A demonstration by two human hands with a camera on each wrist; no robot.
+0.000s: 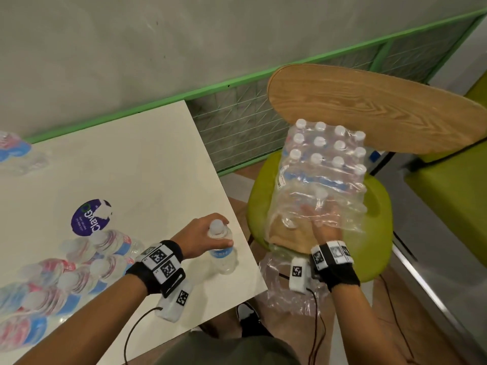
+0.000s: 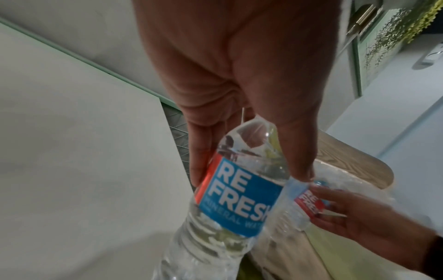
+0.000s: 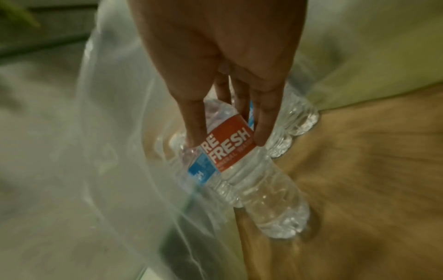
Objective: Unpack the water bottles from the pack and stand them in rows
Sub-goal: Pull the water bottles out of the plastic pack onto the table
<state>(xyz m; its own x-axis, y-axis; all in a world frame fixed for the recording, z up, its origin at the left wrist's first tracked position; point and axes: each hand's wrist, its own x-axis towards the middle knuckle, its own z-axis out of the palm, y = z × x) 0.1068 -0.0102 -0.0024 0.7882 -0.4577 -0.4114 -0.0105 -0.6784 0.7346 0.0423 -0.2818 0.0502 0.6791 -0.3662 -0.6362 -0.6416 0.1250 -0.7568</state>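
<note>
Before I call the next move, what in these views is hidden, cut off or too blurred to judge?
- Head view: rows of standing clear plastic water bottles are motion-blurred and cut by the left edge; no count possible.
- Head view: the right hand is veiled by the torn clear plastic shrink-wrap pack.
- Left wrist view: the left hand hides the cap of its blue-labelled clear bottle.
</note>
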